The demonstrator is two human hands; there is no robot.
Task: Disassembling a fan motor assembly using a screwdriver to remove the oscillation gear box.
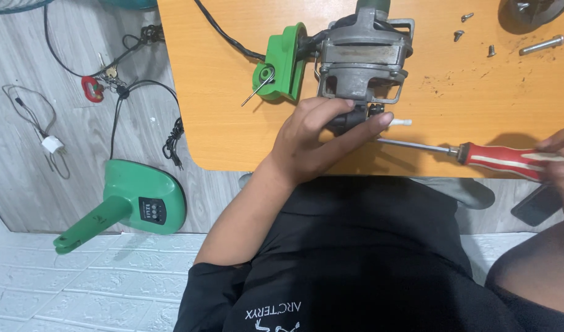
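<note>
The fingers of our left hand are curled and clamped over the dark front end of the grey fan motor, which lies near the middle of the orange table, just back from its near edge. Our right hand is closed round the red handle of the screwdriver at the table's right near edge. The screwdriver's long axis runs left to right, its steel tip pointing at the motor's front end just beside the left fingertips; the left hand is plainly the nearer. A green housing piece lies against the motor's left side, and loose screws lie toward the far right corner.
</note>
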